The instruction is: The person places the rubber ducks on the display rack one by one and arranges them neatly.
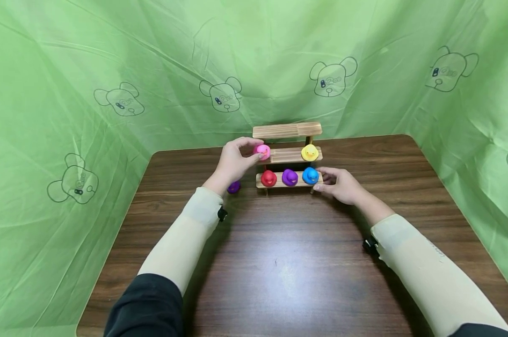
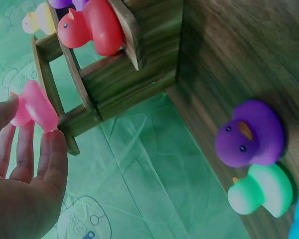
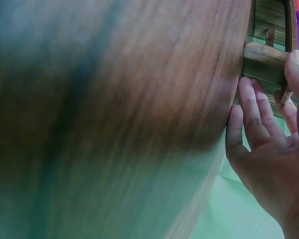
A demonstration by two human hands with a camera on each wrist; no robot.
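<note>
On a dark wooden table, a right hand seems to grip the lower right end of a three-tier wooden rack, fingertips partly hidden. Red duck, purple duck and blue duck line the bottom shelf. Farther back, the left hand pinches a pink duck at the middle shelf's left end, opposite a yellow duck. Green cloth hangs beyond.

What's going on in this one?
A person's left hand pinches a pink duck at the left end of the middle shelf, opposite a yellow duck. The right hand holds the rack at right. The bottom shelf carries a red duck, purple duck and blue duck; a green duck is on the table.
</note>
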